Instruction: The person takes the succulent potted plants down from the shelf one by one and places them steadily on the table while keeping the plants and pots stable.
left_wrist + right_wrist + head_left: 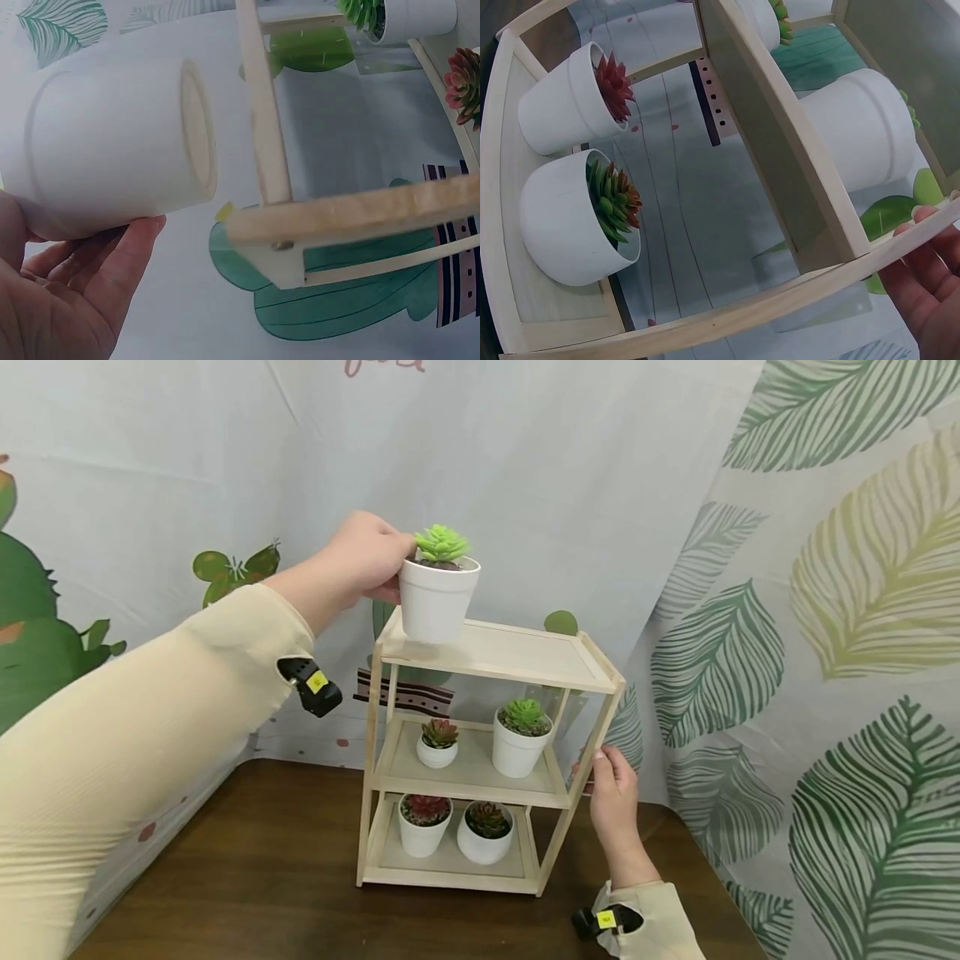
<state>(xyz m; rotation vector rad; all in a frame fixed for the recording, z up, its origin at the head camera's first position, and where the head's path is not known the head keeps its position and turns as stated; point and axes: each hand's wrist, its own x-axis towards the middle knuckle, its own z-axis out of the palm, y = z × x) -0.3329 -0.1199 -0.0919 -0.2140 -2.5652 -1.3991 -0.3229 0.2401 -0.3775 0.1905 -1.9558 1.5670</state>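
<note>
My left hand (372,553) grips a white pot (437,603) with a bright green succulent (442,543) by its rim, thumb at the soil side. The pot hangs over the left end of the top board of a small wooden shelf rack (525,653). In the left wrist view the pot's underside (199,131) shows, apart from the wood. Lower down, my right hand (615,797) holds the rack's right front post (727,319), its fingers partly hidden behind it in the head view.
The middle tier carries a small reddish succulent (437,743) and a larger green one (521,739). On the bottom tier stand a red succulent (425,827) and a dark green-red one (486,833), both in white pots. Behind the brown table (285,860) hang printed curtains (570,485).
</note>
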